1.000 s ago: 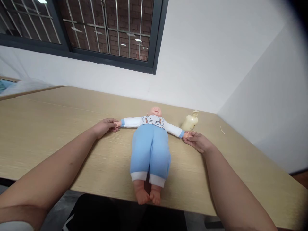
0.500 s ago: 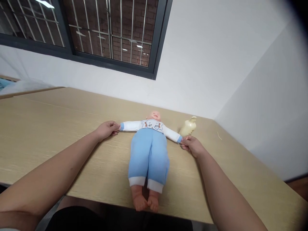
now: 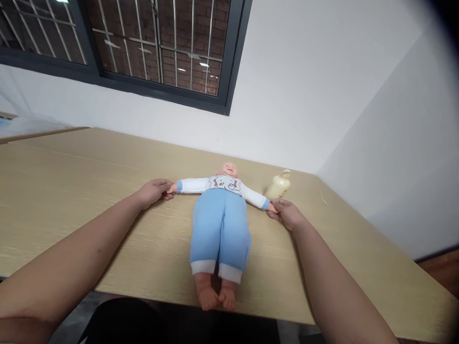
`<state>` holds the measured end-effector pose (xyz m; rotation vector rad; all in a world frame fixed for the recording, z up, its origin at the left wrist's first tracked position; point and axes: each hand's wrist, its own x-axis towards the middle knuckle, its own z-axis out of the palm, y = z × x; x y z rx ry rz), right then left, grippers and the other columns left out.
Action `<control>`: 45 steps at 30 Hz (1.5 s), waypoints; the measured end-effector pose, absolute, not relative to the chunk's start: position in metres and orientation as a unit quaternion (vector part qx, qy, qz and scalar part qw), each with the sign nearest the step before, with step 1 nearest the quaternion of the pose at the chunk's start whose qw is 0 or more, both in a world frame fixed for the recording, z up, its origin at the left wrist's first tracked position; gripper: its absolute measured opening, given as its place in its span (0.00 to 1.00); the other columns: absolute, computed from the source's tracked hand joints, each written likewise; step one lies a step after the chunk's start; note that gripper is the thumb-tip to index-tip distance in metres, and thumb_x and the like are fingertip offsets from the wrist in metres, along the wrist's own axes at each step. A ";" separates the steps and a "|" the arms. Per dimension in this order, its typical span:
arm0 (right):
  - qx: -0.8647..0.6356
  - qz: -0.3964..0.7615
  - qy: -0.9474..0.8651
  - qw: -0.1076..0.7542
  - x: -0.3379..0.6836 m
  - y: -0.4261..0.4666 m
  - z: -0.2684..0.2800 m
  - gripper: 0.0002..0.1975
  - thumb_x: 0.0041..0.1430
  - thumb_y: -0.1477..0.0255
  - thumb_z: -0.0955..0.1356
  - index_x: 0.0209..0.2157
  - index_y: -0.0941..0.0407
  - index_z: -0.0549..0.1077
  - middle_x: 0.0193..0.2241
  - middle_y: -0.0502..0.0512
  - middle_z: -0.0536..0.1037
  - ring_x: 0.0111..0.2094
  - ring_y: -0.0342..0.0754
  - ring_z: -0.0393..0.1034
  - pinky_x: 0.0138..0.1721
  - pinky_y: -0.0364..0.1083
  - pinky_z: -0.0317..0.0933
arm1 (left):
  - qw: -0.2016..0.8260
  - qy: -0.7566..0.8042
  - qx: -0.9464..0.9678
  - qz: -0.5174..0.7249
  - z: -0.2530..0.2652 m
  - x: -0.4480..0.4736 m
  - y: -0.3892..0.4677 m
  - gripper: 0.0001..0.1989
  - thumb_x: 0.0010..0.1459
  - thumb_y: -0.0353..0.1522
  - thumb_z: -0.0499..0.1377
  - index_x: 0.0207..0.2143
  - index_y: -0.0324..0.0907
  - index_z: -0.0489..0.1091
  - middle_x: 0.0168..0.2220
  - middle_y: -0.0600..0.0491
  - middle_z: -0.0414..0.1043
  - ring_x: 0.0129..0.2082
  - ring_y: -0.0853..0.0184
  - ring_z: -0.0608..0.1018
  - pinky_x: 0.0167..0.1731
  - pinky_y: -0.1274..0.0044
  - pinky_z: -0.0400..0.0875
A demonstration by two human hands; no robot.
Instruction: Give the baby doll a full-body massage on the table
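A baby doll in a white top with a cartoon face and light blue trousers lies on its back, feet toward me at the table's front edge. Its arms are stretched out to both sides. My left hand is closed around the doll's hand on the left, just past the blue cuff. On the other side, my right hand pinches the doll's other hand. A pale yellow pump bottle stands just behind my right hand.
The wooden table reaches back to a white wall. A barred window with a dark frame is above it. At far left lies clear plastic. A thin pale strip rests right of the bottle.
The view has shifted slightly, so the scene sits a little further left and higher. Both hands still hold the doll's hands, and more of those small hands shows now.
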<state>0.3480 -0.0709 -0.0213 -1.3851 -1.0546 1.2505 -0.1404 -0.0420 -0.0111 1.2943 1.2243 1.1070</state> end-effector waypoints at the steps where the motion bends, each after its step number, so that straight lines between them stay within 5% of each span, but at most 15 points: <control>1: -0.565 0.515 -0.429 0.481 0.349 -0.071 -0.022 0.04 0.60 0.75 0.69 0.36 0.60 0.77 0.37 0.59 0.78 0.35 0.43 0.76 0.37 0.38 0.74 | 0.504 0.501 0.532 0.460 -0.012 -0.141 -0.041 0.11 0.46 0.38 0.66 0.24 0.38 0.72 0.24 0.51 0.73 0.21 0.73 0.70 0.22 0.81 0.63; 15: -0.468 0.597 -0.449 0.473 0.371 -0.075 -0.025 0.16 0.52 0.77 0.74 0.44 0.57 0.76 0.46 0.58 0.77 0.46 0.51 0.76 0.55 0.49 0.69 | 0.534 0.494 0.512 0.457 -0.011 -0.149 -0.042 0.19 0.41 0.35 0.72 0.37 0.36 0.77 0.31 0.48 0.76 0.29 0.70 0.76 0.33 0.79 0.70; 24: -0.481 0.582 -0.471 0.456 0.365 -0.071 -0.027 0.15 0.44 0.74 0.79 0.35 0.58 0.76 0.34 0.54 0.78 0.37 0.44 0.76 0.43 0.40 0.71 | 0.416 0.562 0.601 0.388 0.001 -0.138 -0.055 0.15 0.47 0.42 0.67 0.30 0.39 0.75 0.21 0.55 0.68 0.19 0.73 0.64 0.19 0.80 0.56; 31: -0.520 0.545 -0.481 0.449 0.352 -0.070 -0.023 0.17 0.43 0.69 0.80 0.29 0.59 0.71 0.25 0.53 0.76 0.24 0.40 0.70 0.26 0.39 0.66 | 0.383 0.597 0.575 0.409 0.006 -0.128 -0.056 0.14 0.44 0.42 0.67 0.26 0.40 0.73 0.19 0.53 0.70 0.18 0.70 0.67 0.18 0.79 0.58; 45: -0.538 0.544 -0.430 0.480 0.357 -0.068 -0.026 0.07 0.54 0.70 0.74 0.30 0.59 0.75 0.32 0.56 0.78 0.32 0.44 0.75 0.35 0.39 0.73 | 0.486 0.530 0.537 0.440 -0.012 -0.141 -0.042 0.15 0.48 0.42 0.66 0.26 0.38 0.73 0.25 0.51 0.73 0.21 0.74 0.69 0.22 0.82 0.63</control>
